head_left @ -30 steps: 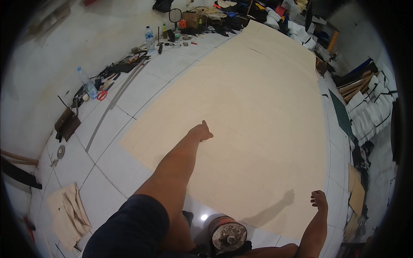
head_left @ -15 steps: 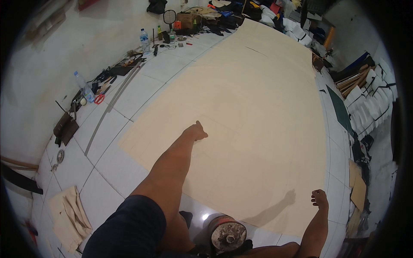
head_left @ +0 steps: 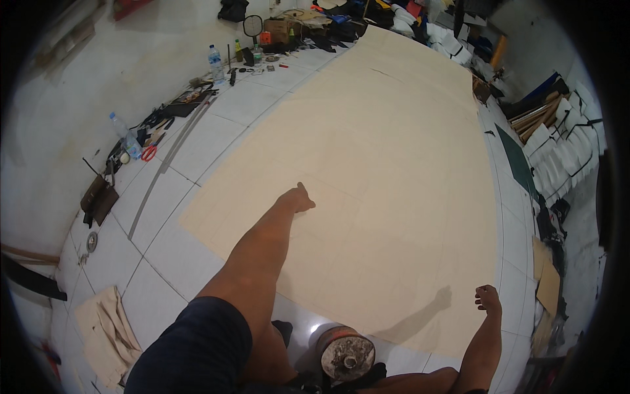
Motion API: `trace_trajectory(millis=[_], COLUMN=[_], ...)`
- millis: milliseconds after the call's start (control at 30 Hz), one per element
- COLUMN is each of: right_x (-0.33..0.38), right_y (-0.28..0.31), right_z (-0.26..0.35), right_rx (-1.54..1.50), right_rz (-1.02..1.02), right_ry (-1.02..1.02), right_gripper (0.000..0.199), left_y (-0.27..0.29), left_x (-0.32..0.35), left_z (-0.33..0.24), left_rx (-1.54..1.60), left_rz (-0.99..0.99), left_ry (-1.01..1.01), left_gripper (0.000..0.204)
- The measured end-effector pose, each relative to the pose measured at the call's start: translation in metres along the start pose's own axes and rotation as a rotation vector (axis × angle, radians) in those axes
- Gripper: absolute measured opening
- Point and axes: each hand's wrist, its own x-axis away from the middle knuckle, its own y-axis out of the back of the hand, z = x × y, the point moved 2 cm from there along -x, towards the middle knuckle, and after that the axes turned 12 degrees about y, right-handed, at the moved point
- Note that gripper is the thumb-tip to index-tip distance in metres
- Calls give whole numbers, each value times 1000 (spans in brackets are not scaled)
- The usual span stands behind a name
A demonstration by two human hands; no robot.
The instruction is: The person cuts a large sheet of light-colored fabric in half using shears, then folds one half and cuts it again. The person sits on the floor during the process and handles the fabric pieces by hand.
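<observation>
A large sheet of cream fabric point(head_left: 394, 164) lies spread over the white tiled floor, with faint creases and a thin dark line near its far end. My left hand point(head_left: 298, 198) rests on its near left part, fingers stretched out and nothing visible in them. To the right, my right hand point(head_left: 487, 299) hovers over the near right edge of the fabric, its fingers loosely curled and apart, empty as far as I can see. Its shadow falls on the fabric. Below, between my legs, stands a round reddish can-like object point(head_left: 348, 354) with a grimy top and central knob.
Along the left wall lie a long metal ruler point(head_left: 172, 154), red-handled scissors point(head_left: 149, 152) and plastic bottles point(head_left: 215, 62). Crumpled cream cloth point(head_left: 108, 335) sits at lower left. White strapped bundles point(head_left: 566, 141) and a dark green sheet point(head_left: 516, 161) line the right side.
The view has shifted very slightly. My left hand stays on the fabric, and my right hand has risen a touch at most.
</observation>
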Motion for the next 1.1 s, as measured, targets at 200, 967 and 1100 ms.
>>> trace_trajectory(millis=[200, 967, 1100], right_x=[3, 5, 8], right_y=[0, 1, 6], right_z=[-3, -2, -3], right_rx=[18, 13, 26], right_rz=[3, -3, -9], right_ry=[-7, -10, -9], right_gripper=[25, 26, 27], left_y=[-3, -2, -3], left_x=[-2, -8, -6], left_z=[-2, 6, 0], left_rx=[3, -40, -24], left_rz=[-5, -31, 29], left_ry=[-1, 26, 26], left_gripper=[101, 102, 103])
